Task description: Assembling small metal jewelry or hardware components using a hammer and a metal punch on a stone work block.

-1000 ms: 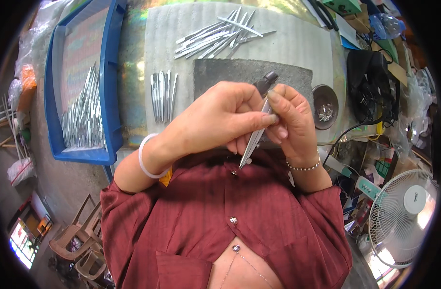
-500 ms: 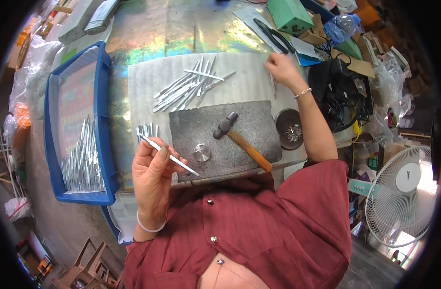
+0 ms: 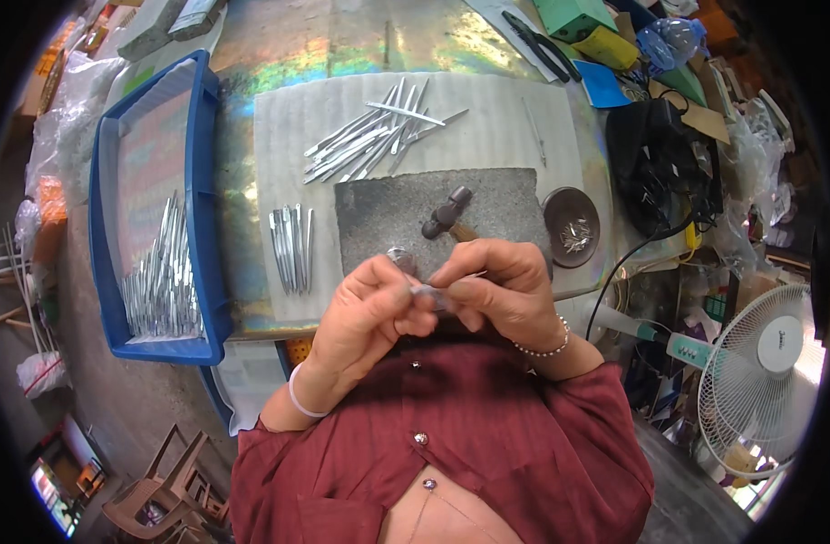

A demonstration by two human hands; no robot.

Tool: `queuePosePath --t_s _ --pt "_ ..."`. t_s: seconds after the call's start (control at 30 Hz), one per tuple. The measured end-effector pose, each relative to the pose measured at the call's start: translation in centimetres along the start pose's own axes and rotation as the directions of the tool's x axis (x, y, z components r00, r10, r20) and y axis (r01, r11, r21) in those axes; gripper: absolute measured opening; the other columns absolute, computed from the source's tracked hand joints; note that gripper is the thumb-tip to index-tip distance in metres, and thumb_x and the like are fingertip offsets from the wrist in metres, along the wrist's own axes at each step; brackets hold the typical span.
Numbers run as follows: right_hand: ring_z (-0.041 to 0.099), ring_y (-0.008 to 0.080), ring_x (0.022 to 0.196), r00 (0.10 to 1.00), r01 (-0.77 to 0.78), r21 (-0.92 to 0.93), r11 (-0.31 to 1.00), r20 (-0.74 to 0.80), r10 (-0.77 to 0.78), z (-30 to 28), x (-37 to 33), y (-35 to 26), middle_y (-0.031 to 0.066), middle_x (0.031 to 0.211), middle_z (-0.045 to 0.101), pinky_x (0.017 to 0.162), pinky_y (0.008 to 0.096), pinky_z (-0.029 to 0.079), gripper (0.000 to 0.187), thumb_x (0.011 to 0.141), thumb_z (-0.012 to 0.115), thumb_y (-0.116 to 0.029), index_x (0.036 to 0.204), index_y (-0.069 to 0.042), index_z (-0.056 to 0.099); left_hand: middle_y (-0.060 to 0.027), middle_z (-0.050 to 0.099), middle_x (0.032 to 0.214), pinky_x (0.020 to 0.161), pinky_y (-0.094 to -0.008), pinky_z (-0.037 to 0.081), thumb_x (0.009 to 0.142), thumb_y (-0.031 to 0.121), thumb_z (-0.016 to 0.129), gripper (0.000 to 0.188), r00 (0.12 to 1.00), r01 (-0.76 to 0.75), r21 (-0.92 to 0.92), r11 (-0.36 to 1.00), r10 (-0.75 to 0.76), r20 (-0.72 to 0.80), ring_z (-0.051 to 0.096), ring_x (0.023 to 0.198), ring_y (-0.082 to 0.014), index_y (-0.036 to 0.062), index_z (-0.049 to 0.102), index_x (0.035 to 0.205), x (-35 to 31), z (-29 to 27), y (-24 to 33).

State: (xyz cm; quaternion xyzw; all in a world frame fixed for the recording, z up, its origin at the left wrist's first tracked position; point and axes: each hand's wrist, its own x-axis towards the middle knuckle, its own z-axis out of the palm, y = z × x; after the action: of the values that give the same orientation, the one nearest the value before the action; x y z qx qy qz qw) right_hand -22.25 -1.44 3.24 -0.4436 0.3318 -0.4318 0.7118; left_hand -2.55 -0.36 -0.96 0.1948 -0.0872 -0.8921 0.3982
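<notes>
In front of my chest, my left hand (image 3: 365, 308) and my right hand (image 3: 501, 295) meet with fingers pinched. Between their fingertips is a slender silver metal piece (image 3: 424, 290), mostly covered and blurred; whether the right fingers hold something else is hidden. Just beyond them lies a dark slab (image 3: 378, 213). On it sit a round metal disc (image 3: 398, 257), partly behind the left hand, and a hammer (image 3: 447, 214) whose wooden handle runs behind the right hand. Several slender metal pieces (image 3: 292, 249) lie side by side left of the slab, with a loose pile (image 3: 365, 145) beyond it.
A blue tray (image 3: 211, 218) with many metal strips stands at the left. Right of the slab is a brown dish (image 3: 560, 254) of small metal pins. A thin pointed tool (image 3: 534, 131) lies on the white foam sheet (image 3: 487, 109). A fan (image 3: 764, 381) stands at the right.
My right hand has come back from the far right of the foam sheet to meet the left. My left hand has moved right, and its metal piece is now mostly hidden.
</notes>
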Motion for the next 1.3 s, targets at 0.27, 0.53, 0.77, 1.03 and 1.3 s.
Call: queuePosePath --t_s 0.27,0.53,0.77,1.03,1.3 --pt "0.045 0.0027 0.051 0.966 -0.259 0.012 0.966 -0.027 0.259 1.6 0.3 1.2 0.0009 0.068 0.059 0.046 0.0173 0.037 0.012 0.089 0.062 -0.006 0.097 0.003 0.062 -0.0055 0.068 0.072 0.061 -0.0196 0.048 0.086 0.003 0.063 0.012 0.981 -0.065 0.824 0.562 0.186 -0.049 0.063 0.066 -0.0054 -0.0013 0.055 0.093 -3.0 1.8 -0.3" --pt "0.051 0.0012 0.06 0.951 -0.299 0.102 0.949 -0.048 0.305 1.7 0.6 2.0 -0.0005 0.072 0.061 0.05 0.0164 0.039 0.009 0.089 0.062 -0.008 0.091 0.0 0.06 -0.0055 0.068 0.081 0.067 -0.0205 0.049 0.091 0.008 0.059 0.012 0.997 0.049 0.602 0.797 -0.001 -0.08 0.063 0.076 -0.0076 -0.0002 0.051 0.097 -3.1 1.1 -0.2" --pt "0.043 0.001 0.055 0.941 -0.331 0.099 0.939 -0.039 0.336 1.8 1.1 2.4 -0.001 0.075 0.06 0.048 0.0169 0.033 0.007 0.089 0.061 -0.007 0.093 -0.001 0.061 -0.0106 0.064 0.101 0.074 -0.0253 0.054 0.093 0.006 0.054 0.015 0.995 0.095 0.478 0.873 -0.082 -0.049 0.065 0.085 -0.0135 -0.0017 0.048 0.104 -2.7 1.2 0.2" --pt "0.042 0.0009 0.054 0.938 -0.341 0.077 0.937 -0.041 0.345 2.2 1.3 2.1 -0.0014 0.072 0.059 0.047 0.0171 0.033 0.006 0.089 0.061 -0.007 0.09 -0.001 0.061 -0.0107 0.062 0.105 0.073 -0.026 0.055 0.093 0.006 0.054 0.019 0.995 0.095 0.441 0.893 -0.087 -0.038 0.066 0.085 -0.0154 -0.0016 0.048 0.109 -2.9 1.0 0.1" --pt "0.042 0.001 0.053 0.936 -0.342 0.111 0.933 -0.043 0.349 2.8 1.3 2.0 -0.0007 0.069 0.059 0.046 0.0166 0.032 0.007 0.089 0.061 -0.008 0.09 -0.001 0.062 -0.0118 0.061 0.106 0.072 -0.0267 0.055 0.094 0.007 0.053 0.022 0.995 0.091 0.406 0.909 -0.099 -0.002 0.066 0.086 -0.0176 -0.0019 0.047 0.113 -3.1 0.8 0.2"
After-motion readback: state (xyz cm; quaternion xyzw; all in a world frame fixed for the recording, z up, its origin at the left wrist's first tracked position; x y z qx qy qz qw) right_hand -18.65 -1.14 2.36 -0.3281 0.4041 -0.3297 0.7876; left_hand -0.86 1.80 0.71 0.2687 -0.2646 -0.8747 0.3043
